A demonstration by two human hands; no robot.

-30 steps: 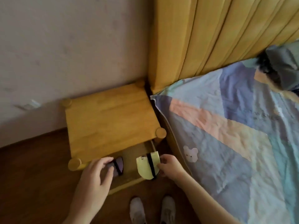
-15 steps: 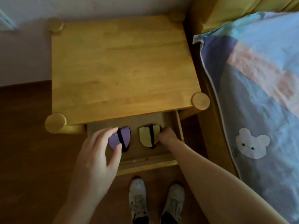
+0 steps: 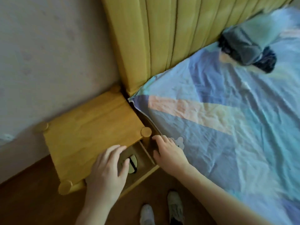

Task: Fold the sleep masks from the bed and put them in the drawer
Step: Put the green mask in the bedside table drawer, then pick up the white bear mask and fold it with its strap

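The open wooden drawer [image 3: 146, 172] of the yellow-wood nightstand [image 3: 90, 135] was the reference: over its left part the left hand [image 3: 107, 172] hovered, fingers spread, gripping nothing. Just right of that hand's thumb, a folded pale-yellow sleep mask with a black strap [image 3: 132, 164] lay inside the drawer. Right of the drawer, the right hand [image 3: 168, 151] was open and empty at the edge of the pastel patchwork bedsheet [image 3: 227, 127].

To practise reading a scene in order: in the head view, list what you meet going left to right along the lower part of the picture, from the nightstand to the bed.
Nightstand → left hand → yellow sleep mask in the drawer → right hand → bedsheet.
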